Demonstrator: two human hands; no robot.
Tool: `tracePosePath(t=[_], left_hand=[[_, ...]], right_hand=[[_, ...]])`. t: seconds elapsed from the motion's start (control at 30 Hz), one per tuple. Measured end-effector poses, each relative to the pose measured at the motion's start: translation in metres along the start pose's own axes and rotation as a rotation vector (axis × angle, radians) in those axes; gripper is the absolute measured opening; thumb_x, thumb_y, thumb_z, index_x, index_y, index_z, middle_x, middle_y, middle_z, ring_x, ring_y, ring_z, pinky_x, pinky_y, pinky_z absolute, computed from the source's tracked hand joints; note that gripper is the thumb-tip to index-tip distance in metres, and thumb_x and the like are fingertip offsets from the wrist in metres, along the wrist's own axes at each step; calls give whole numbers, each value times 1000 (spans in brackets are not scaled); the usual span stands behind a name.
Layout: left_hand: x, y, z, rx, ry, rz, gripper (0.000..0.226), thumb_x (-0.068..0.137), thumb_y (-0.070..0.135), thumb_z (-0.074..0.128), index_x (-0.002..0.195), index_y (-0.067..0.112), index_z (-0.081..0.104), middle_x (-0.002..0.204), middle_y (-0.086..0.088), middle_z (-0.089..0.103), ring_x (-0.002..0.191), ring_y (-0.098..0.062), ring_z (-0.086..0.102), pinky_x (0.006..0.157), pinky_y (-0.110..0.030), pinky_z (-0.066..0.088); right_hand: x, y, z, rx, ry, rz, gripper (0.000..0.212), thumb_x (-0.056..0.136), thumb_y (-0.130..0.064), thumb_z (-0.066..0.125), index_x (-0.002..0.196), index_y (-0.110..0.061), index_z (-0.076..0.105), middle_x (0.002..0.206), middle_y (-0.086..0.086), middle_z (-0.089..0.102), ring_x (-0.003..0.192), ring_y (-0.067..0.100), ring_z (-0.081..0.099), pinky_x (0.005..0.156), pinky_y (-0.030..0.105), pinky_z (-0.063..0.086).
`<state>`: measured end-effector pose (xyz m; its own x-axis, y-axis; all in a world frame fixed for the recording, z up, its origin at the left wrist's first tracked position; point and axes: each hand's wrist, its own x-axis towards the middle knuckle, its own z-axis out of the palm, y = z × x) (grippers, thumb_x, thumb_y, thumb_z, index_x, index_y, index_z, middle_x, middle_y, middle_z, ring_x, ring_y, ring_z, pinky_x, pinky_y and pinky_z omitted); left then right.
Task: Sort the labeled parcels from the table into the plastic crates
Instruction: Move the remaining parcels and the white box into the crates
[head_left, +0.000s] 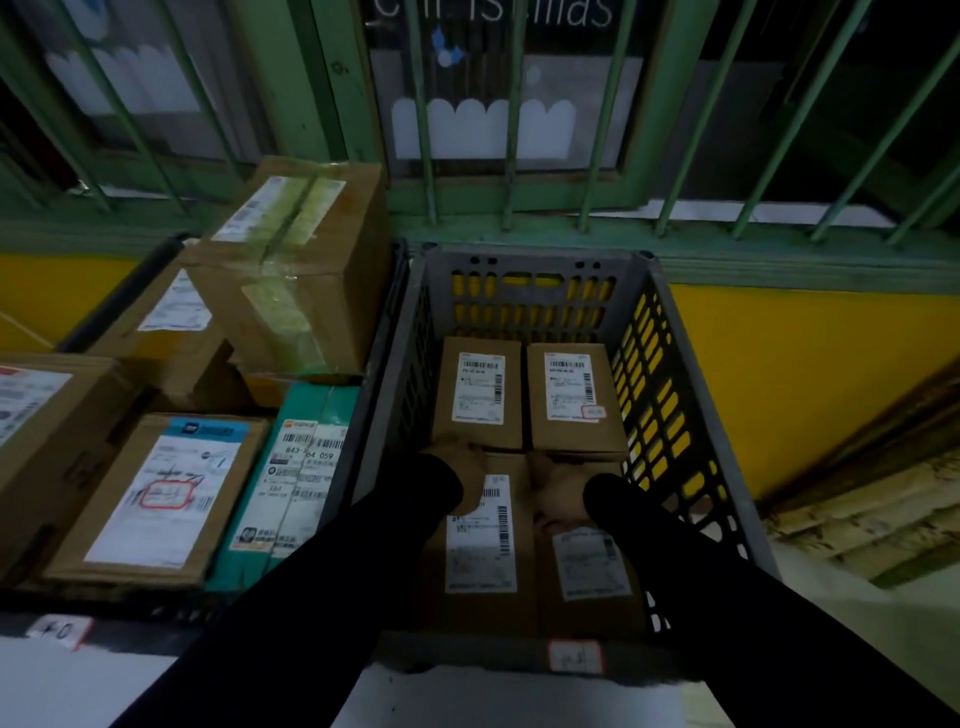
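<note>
A grey plastic crate (524, 260) stands in front of me and holds several labeled cardboard parcels. Two lie at the back, a left one (478, 392) and a right one (574, 397). Two more lie at the front, a left one (480, 540) and a right one (589, 566). Both my arms, in black sleeves, reach down into the crate. My left hand (460, 462) rests on the far end of the front left parcel. My right hand (558, 493) lies on the far end of the front right parcel. The fingers are partly hidden, so how firmly either grips is unclear.
A second crate on the left holds a brown parcel (150, 499), a teal box (291, 483) and a large taped carton (296, 265) stacked on others. A green barred window (514, 130) and a yellow wall (810, 374) stand behind. A white surface (78, 675) lies near me.
</note>
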<state>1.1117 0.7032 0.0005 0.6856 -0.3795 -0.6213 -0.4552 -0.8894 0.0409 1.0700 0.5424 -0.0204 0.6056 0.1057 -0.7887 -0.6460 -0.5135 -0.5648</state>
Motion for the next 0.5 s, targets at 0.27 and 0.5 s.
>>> tracePosePath(t=[0.27, 0.5], left_hand=[[-20, 0, -24, -48, 13, 48, 31, 100, 12, 45, 123, -3, 58, 111, -12, 62, 99, -24, 60, 85, -27, 45], [-67, 5, -75, -301, 258, 214, 36, 103, 14, 39, 135, 4, 52, 131, -17, 57, 113, -29, 54, 80, -19, 36]], right_hand=[[-23, -3, -2, -38, -90, 151, 36, 107, -22, 38, 138, -5, 48, 138, 13, 56, 122, 23, 57, 100, 29, 46], [-48, 3, 19, -253, -7, 163, 39, 101, -13, 50, 138, 2, 49, 139, 20, 55, 122, 29, 60, 67, 18, 49]])
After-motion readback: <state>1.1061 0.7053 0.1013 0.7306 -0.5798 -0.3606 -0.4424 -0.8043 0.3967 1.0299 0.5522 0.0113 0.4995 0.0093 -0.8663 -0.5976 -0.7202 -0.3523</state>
